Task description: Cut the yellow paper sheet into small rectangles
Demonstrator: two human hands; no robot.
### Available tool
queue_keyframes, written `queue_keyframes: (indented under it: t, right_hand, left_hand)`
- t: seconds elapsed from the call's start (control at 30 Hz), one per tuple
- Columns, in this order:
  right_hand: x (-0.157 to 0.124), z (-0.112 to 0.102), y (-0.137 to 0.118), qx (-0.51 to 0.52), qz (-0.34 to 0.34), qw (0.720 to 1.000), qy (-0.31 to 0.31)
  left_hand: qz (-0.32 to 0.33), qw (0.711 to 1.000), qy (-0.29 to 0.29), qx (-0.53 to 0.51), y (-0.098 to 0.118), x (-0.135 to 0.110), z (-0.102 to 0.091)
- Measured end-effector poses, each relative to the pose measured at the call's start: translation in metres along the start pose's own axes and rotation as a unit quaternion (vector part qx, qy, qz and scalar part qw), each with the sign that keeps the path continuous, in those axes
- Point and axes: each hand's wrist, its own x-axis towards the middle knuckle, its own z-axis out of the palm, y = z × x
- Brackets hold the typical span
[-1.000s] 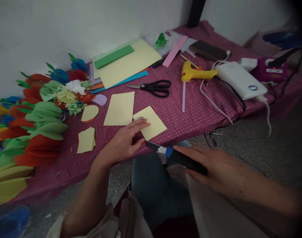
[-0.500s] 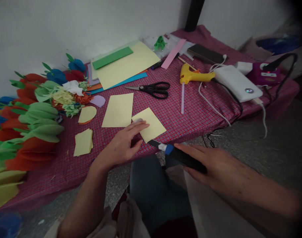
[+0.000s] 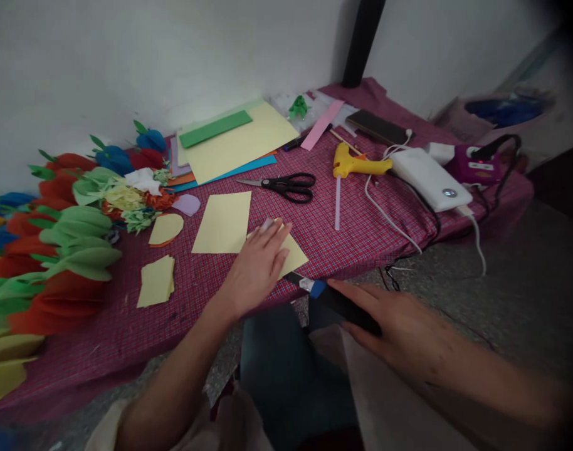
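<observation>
My left hand [image 3: 256, 272] lies flat, fingers stretched out, on a small stack of pale yellow paper [image 3: 293, 254] near the table's front edge. In my right hand [image 3: 392, 319] is a utility knife [image 3: 350, 305] with a black handle and a blue collar. Its dark blade meets the lower edge of the stack; how far it goes in is hidden. Just left of the stack is a larger yellow sheet [image 3: 224, 222]. Black-handled scissors [image 3: 289, 186] lie behind, blades pointing left.
Red checked cloth covers the table [image 3: 211, 282]. Left are paper flowers [image 3: 74, 238], rounded cutouts [image 3: 166, 229] and small yellow pieces [image 3: 155, 282]. Large sheets [image 3: 249, 138] lie at the back. Right are a yellow glue gun [image 3: 357, 164], a white power bank [image 3: 430, 178], cables and a phone [image 3: 378, 127].
My left hand has slid forward and right, covering more of the stack. The knife stays at the stack's lower edge. The whole view has shifted slightly.
</observation>
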Motion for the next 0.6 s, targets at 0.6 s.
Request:
queue_keyframes:
  t: [0.6]
  right_hand:
    - [0.003, -0.003, 0.014, -0.029, 0.037, 0.999, 0.004]
  left_hand:
    - [0.033, 0.989, -0.076, 0.122, 0.012, 0.004, 0.011]
